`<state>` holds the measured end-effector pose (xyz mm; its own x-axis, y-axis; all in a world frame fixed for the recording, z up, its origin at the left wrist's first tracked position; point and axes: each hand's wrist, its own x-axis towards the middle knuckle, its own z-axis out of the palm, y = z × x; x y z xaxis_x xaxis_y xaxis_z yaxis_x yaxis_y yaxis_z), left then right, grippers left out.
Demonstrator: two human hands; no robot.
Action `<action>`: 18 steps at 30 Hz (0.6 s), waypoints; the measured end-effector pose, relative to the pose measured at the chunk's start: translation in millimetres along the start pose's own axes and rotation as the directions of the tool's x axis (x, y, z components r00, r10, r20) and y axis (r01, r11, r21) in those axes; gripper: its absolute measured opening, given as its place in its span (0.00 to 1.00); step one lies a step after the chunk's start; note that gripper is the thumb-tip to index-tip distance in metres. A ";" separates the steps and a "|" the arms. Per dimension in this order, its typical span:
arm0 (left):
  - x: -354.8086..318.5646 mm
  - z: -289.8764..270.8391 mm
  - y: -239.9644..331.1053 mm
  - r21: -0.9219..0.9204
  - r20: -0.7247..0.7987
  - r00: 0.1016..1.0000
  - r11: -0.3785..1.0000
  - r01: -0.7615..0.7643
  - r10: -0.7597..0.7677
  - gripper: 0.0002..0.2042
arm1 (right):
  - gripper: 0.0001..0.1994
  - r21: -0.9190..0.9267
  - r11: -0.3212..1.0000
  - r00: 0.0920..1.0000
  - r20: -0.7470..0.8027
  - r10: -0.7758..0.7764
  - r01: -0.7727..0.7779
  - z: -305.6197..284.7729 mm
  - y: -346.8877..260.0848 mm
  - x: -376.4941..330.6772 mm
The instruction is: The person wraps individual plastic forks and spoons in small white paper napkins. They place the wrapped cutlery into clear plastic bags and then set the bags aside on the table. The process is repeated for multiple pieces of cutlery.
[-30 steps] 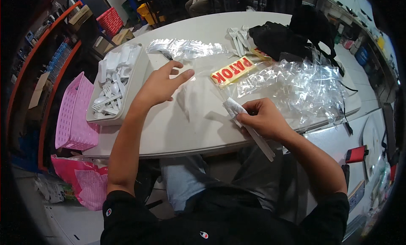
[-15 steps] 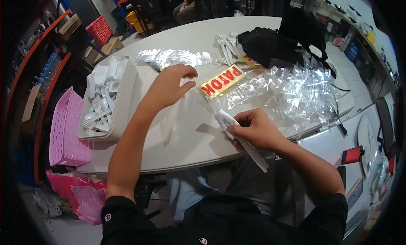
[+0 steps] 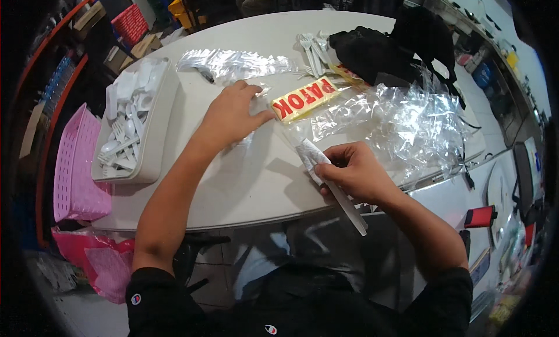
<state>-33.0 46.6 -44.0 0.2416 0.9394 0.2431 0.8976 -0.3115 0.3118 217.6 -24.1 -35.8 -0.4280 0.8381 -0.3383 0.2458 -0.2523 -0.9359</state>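
The right hand (image 3: pixel 355 174) pinches what looks like one wrapped cutlery pack (image 3: pixel 332 183); the left hand (image 3: pixel 233 113) lies spread on a loose sleeve (image 3: pixel 256 98); the tray (image 3: pixel 152 127) by the worktop's (image 3: pixel 244 185) left edge is full.

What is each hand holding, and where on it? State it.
Right hand grips a clear-wrapped white utensil near its upper end. Left hand holds nothing; it presses flat on a clear plastic sleeve.

Glossy clear plastic wrappers (image 3: pixel 407 121) crinkle on the smooth matt white table (image 3: pixel 244 185); cutlery (image 3: pixel 125 133) matt plastic.
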 end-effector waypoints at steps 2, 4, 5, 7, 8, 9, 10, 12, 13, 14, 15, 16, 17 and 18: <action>-0.4 -4.9 -8.1 -0.036 0.046 0.999 0.999 -0.015 0.017 0.19 | 0.11 -0.020 1.000 1.000 -0.013 -0.007 0.006 0.7 0.7 -0.9; -4.1 -10.2 -10.3 -0.045 0.047 0.999 0.999 -0.025 0.027 0.15 | 0.11 -0.001 1.000 1.000 -0.005 0.011 -0.011 1.5 -2.2 -1.9; -3.9 -9.7 -8.7 -0.043 0.029 0.999 0.999 -0.030 0.031 0.13 | 0.11 0.010 1.000 1.000 -0.007 0.024 -0.024 1.3 -2.4 -1.8; -4.6 -12.3 -5.2 -0.083 -0.018 0.993 0.990 -0.116 0.114 0.10 | 0.11 -0.003 0.999 0.999 -0.017 0.034 -0.034 1.7 -2.2 -1.0; -6.2 -16.0 -1.3 -0.122 -0.052 0.980 0.973 -0.196 0.191 0.09 | 0.11 -0.010 0.999 0.999 -0.022 0.038 -0.038 1.0 -2.4 -1.7; -7.9 -19.2 2.5 -0.159 -0.089 0.960 0.948 -0.277 0.266 0.09 | 0.11 0.008 0.999 0.999 -0.018 0.051 -0.051 0.7 -3.7 -2.2; -9.6 -21.3 6.5 -0.168 -0.106 0.931 0.917 -0.363 0.349 0.09 | 0.11 0.026 0.998 0.998 -0.015 0.063 -0.063 1.1 -5.8 -2.3; -12.9 -19.3 15.0 -0.191 -0.148 0.850 0.828 -0.527 0.506 0.09 | 0.11 0.049 0.995 0.996 -0.012 0.084 -0.083 -0.3 -6.5 -2.3; -15.1 -18.2 17.9 -0.189 -0.114 0.852 0.831 -0.524 0.511 0.09 | 0.11 0.055 0.995 0.996 -0.009 0.088 -0.088 -1.1 -6.5 -2.0; -17.7 -18.3 20.3 -0.186 -0.077 0.854 0.834 -0.519 0.514 0.10 | 0.11 0.061 0.994 0.996 -0.002 0.092 -0.091 -2.0 -6.9 -1.9; -20.0 -16.9 22.2 -0.182 -0.041 0.855 0.838 -0.515 0.517 0.11 | 0.11 0.055 0.994 0.995 0.001 0.099 -0.099 -3.2 -6.2 -1.9; -21.6 -13.4 23.4 -0.191 -0.059 0.852 0.832 -0.521 0.520 0.11 | 0.10 0.050 0.993 0.994 0.003 0.106 -0.106 -4.6 -4.9 -1.9; -23.4 -11.2 23.6 -0.172 -0.062 0.855 0.839 -0.517 0.514 0.11 | 0.10 0.044 0.993 0.994 0.011 0.111 -0.111 -4.6 -4.1 -1.4; -24.8 -9.2 23.7 -0.154 -0.065 0.859 0.845 -0.512 0.508 0.11 | 0.11 0.071 0.991 0.994 0.011 0.110 -0.110 -4.5 -4.5 -1.5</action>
<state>-21.1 14.6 -34.3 0.6400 0.6391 0.4266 0.5783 -0.7662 0.2801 221.0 -22.1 -30.6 -0.4081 0.8000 -0.4399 0.2292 -0.3766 -0.8976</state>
